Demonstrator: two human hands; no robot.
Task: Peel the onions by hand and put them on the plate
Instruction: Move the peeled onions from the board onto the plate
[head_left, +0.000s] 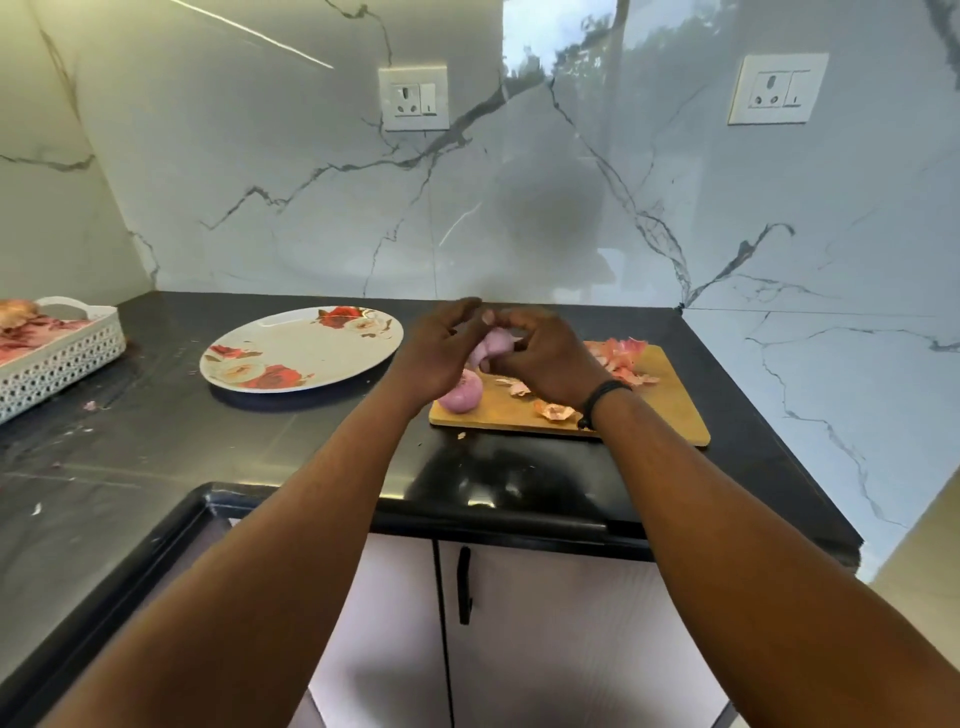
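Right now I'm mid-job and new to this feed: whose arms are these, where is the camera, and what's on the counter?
No machine here: these are a person's bare arms, filmed by one wide-angle camera on their head, looking forward and down. The left hand and right hand share a grip on a pale purple onion above the wooden cutting board. A second peeled onion lies on the board, with loose skins. The flowered plate, left of the board, holds no onions yet. A white basket sits at the far left on the black counter.
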